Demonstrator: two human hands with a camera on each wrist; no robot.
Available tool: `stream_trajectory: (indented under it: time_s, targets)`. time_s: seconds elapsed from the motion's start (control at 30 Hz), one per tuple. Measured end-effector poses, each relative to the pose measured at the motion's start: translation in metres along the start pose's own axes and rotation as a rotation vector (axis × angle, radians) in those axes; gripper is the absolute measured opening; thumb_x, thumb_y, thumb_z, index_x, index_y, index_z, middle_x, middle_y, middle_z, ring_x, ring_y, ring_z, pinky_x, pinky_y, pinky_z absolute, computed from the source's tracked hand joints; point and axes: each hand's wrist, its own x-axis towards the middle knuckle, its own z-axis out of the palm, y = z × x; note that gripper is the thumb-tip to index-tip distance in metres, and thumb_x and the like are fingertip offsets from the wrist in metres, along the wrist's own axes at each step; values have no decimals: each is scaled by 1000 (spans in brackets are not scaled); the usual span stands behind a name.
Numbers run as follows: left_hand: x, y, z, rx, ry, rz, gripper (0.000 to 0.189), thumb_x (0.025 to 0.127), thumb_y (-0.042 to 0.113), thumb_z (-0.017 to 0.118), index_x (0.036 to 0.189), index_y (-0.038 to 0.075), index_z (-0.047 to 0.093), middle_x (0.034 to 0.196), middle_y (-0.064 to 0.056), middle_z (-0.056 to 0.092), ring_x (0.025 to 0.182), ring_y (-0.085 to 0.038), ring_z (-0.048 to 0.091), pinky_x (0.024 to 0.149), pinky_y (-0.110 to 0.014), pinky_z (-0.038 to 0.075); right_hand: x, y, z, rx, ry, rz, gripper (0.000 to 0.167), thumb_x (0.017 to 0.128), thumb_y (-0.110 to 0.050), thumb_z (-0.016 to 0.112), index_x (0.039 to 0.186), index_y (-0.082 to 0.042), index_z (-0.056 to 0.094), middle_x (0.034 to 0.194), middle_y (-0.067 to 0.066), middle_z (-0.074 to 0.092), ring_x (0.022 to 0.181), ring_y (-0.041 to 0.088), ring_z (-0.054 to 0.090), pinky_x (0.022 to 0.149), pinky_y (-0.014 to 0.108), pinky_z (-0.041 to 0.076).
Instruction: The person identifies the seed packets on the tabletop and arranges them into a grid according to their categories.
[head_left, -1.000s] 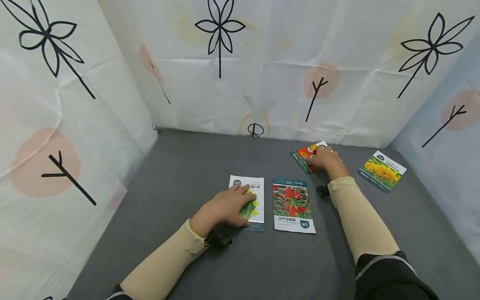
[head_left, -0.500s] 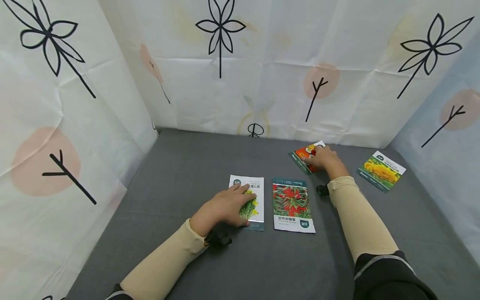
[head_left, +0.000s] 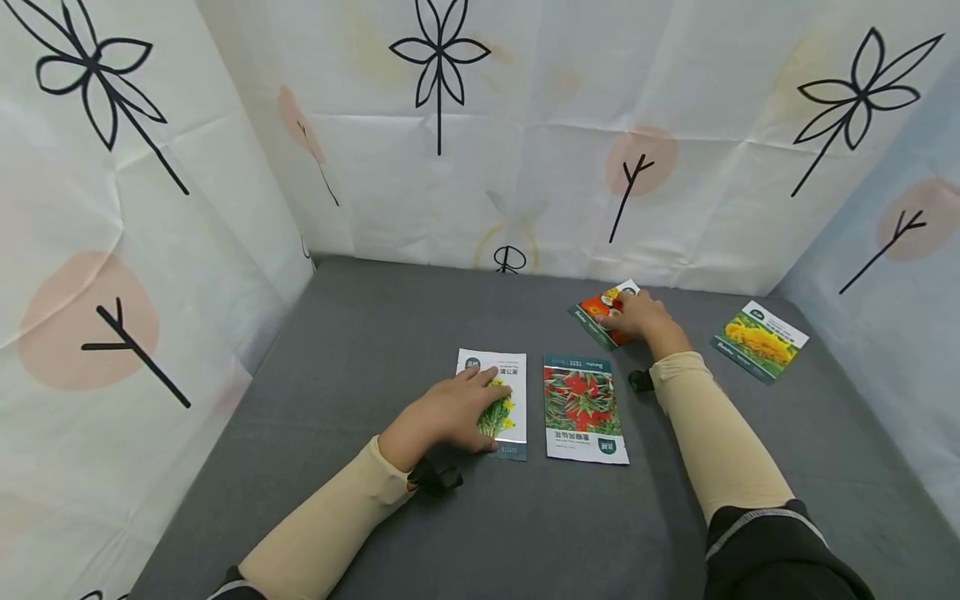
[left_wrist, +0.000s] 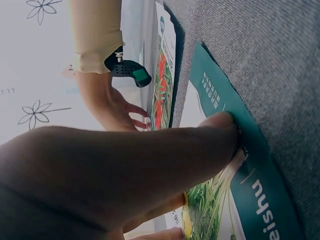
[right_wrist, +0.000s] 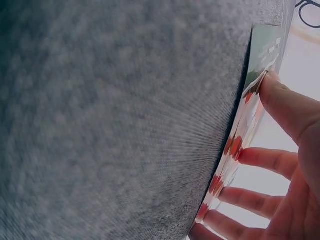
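Note:
My left hand (head_left: 446, 412) rests with spread fingers on a white seed packet with yellow flowers (head_left: 513, 425), lying flat on the table; the left wrist view shows its thumb (left_wrist: 220, 130) on the packet's green end band. Farther back, my right hand (head_left: 648, 321) touches an orange-and-red flower seed packet (head_left: 596, 308) and covers part of it. In the right wrist view, the extended fingers (right_wrist: 265, 160) and thumb press its printed face. Between the hands, a red-flower seed packet (head_left: 581, 408) lies flat, its lettering upside down.
A yellow-flower seed packet (head_left: 761, 342) lies tilted at the back right. Grey cloth covers the table (head_left: 390, 333). White fabric walls (head_left: 555, 183) with printed flowers stand behind and at both sides.
The right hand has slid the orange-and-red packet slightly to the left. The left hand and the packet under it stay put.

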Motion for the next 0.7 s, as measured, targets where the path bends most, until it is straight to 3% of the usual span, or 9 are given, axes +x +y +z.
stream_trajectory:
  time_s: [0.7]
  targets:
    - [0, 1, 0, 13, 5, 1, 84, 88, 47, 85, 161, 24, 49, 175, -8, 31, 163, -38, 26, 124, -60, 37, 3, -1, 3, -9, -7, -26, 84, 107, -49, 57, 166, 1, 25, 164, 42, 20, 146, 67, 27, 116, 75, 33]
